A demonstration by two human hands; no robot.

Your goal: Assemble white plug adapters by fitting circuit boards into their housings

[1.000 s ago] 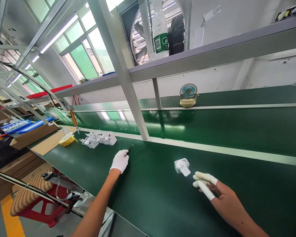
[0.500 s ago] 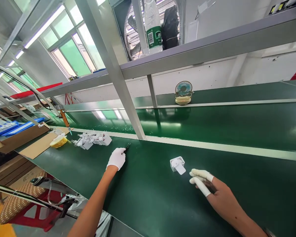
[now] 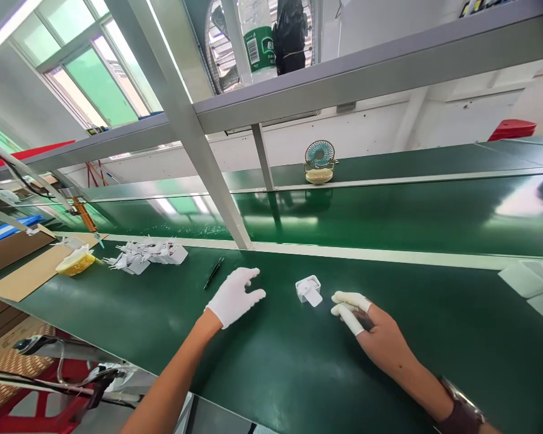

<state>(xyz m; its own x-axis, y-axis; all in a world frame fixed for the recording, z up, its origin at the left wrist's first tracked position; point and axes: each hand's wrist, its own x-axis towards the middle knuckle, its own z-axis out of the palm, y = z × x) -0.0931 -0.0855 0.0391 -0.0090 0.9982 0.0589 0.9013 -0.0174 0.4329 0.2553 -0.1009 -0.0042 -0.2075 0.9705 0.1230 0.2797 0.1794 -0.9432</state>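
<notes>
My left hand (image 3: 234,295) wears a white glove and hovers over the green belt (image 3: 276,361) with its fingers spread, holding nothing. Black tweezers (image 3: 213,272) lie on the belt just to its left. A small white plastic part (image 3: 308,289) sits between my hands. My right hand (image 3: 366,322), with white finger cots on its fingertips, rests on the belt just right of that part, fingers loosely curled and empty.
A heap of white parts (image 3: 147,256) and a yellow dish (image 3: 76,263) lie at the left by flat cardboard (image 3: 22,274). A slanted metal post (image 3: 208,175) meets the belt behind my left hand. A small fan (image 3: 319,161) stands on the far belt. White trays (image 3: 531,283) sit at right.
My left hand has let go of the tweezers, which now lie on the belt, and has moved right toward the white part with fingers opened. The view has shifted rightward.
</notes>
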